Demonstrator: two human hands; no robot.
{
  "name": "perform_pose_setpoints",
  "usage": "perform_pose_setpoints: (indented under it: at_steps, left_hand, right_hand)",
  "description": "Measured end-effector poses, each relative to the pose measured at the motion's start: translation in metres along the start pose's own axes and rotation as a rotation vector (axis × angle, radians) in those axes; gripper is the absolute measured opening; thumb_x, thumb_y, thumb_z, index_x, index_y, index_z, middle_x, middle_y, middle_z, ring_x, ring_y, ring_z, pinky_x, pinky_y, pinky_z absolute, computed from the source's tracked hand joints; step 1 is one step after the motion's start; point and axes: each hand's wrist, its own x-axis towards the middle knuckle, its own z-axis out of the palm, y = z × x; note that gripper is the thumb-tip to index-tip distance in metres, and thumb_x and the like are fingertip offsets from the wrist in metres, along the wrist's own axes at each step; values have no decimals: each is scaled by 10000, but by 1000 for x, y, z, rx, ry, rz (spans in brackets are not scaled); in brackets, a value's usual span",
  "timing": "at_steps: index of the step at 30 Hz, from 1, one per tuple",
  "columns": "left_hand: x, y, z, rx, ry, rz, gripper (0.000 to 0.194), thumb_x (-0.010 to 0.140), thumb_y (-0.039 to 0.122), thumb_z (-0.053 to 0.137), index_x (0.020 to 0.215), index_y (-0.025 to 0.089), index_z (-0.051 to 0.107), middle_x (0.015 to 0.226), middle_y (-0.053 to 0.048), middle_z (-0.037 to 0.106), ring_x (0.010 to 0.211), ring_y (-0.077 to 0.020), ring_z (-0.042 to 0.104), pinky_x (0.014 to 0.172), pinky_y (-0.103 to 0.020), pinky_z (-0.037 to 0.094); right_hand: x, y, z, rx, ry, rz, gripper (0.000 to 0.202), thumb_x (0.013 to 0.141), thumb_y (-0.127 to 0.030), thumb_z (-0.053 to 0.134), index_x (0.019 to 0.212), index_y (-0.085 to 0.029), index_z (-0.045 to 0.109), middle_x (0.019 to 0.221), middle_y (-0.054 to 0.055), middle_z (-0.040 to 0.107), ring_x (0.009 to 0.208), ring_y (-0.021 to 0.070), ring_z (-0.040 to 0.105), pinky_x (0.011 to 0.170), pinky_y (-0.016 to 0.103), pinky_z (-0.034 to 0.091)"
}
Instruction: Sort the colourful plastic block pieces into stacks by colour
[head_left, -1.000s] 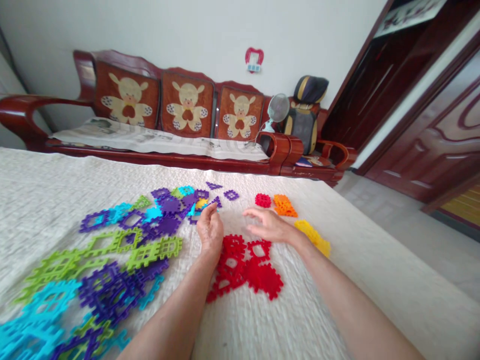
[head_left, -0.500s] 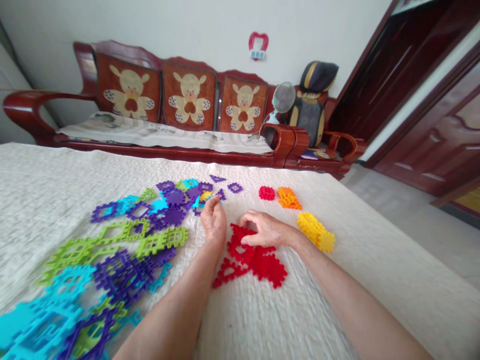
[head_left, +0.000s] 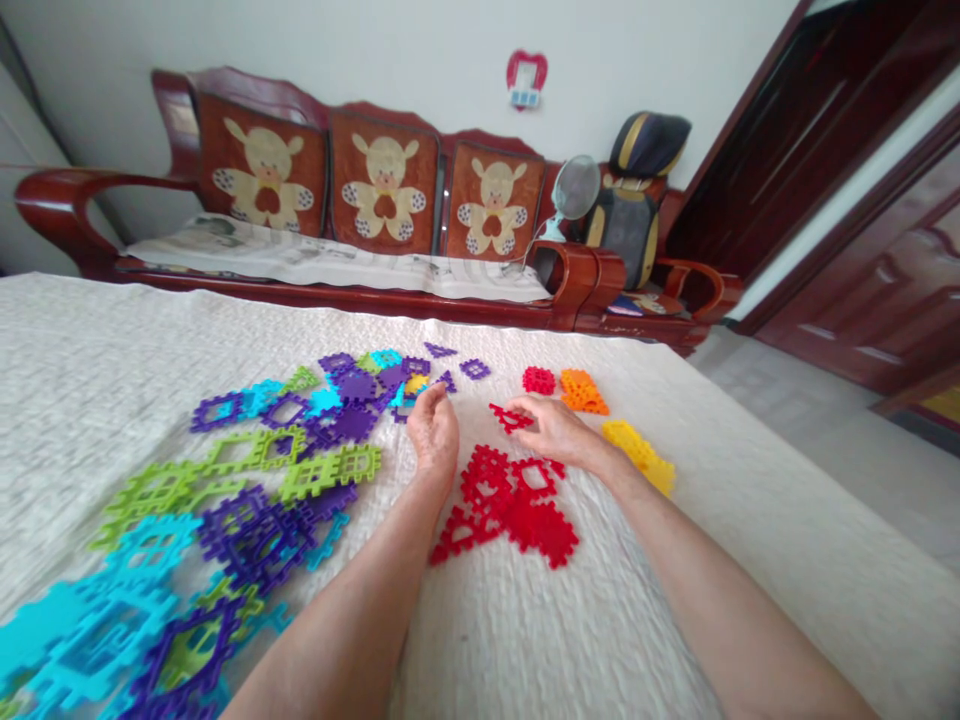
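Note:
Between the fingers of my right hand (head_left: 551, 430) is a small red triangular piece (head_left: 510, 417), held above the cloth. Below it lies a loose pile of red toothed pieces (head_left: 525, 510), some solid and some with openings. My left hand (head_left: 433, 430) rests beside the purple and blue pieces, its fingers curled together; whether anything is inside cannot be made out. A stack of red pieces (head_left: 538, 380) sits just beyond my right hand, with orange pieces (head_left: 583, 391) to its right and yellow pieces (head_left: 639, 456) nearer the right forearm.
Purple pieces (head_left: 259, 540), green pieces (head_left: 157, 488) and light blue pieces (head_left: 112, 640) spread over the left of the cloth-covered table (head_left: 735, 540). Behind it stand a wooden sofa (head_left: 75, 200) and a fan (head_left: 576, 188).
My right hand has moved up and away from the red pile, taking the red triangular piece with it. My left hand has stayed nearly in place. The view has shifted slightly.

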Motion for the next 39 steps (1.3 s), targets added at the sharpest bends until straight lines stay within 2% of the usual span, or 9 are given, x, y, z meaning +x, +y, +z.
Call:
perform_pose_setpoints:
  at_steps: [4,8,13,17,22,30,34,36,39]
  left_hand:
    - [1,-1,1,9,0,3,274,725,203,531,945,178,692,837,-26,681,943,-204,629,943,-349,477]
    - [2,0,1,26,9,14,258,727,208,537,932,189,692,831,-19,682,950,-205,626,936,-345,480]
    - [0,2,0,32,-2,16,258,735,206,531,934,186,694,845,-26,685,972,-208,622,948,-349,475]
    - [-1,3,0,26,10,18,256,729,195,542,933,192,697,839,-21,691,951,-205,626,947,-354,479]
    - [0,3,0,23,-2,1,256,731,198,542,934,183,698,857,-26,691,953,-206,628,945,-360,482]
    - [1,-3,1,-5,0,16,250,731,235,562,937,197,697,867,-23,697,954,-204,629,953,-358,479]
    - [1,-5,1,-37,-8,-30,259,726,261,566,943,188,685,935,-43,696,991,-215,627,974,-380,467]
    - [1,-5,2,-64,-10,-55,264,723,278,565,943,185,679,962,-51,692,999,-217,628,978,-389,465]
    - [1,-5,2,-75,-26,-65,269,719,285,564,942,186,676,957,-50,692,987,-209,635,973,-382,469]
  right_hand:
    - [-3,-13,0,-28,-81,-137,433,734,-107,567,1160,-167,616,1193,106,609,1107,224,569,965,371,435]
    - [-8,-31,2,5,-240,-297,554,700,-27,473,1213,-192,602,1232,94,600,1151,212,546,1004,386,418]
    - [-14,-45,3,5,-289,-310,686,622,-1,457,1253,-246,573,1335,59,542,1285,229,439,1092,438,331]
    - [-22,-60,-1,12,-330,-294,594,672,-89,553,1236,-274,572,1345,54,521,1260,253,453,1093,467,321]
    - [-30,-73,-3,-61,-348,-277,453,667,-184,679,1110,-249,616,1159,59,579,1111,256,529,1051,489,344]
    - [-24,-73,-10,69,-349,-323,236,834,-181,566,1029,-244,683,1198,41,606,1073,186,573,969,362,428]
    - [-17,-60,-24,230,-411,-314,251,864,-171,521,1012,-237,712,1160,20,647,1030,150,608,924,296,459]
    - [-12,-46,-27,231,-330,-231,273,882,-187,501,1058,-238,703,1074,13,682,964,143,630,873,276,480]
    - [-6,-21,-19,51,-10,-47,285,896,-170,477,1079,-214,691,975,40,707,914,165,637,851,300,488]
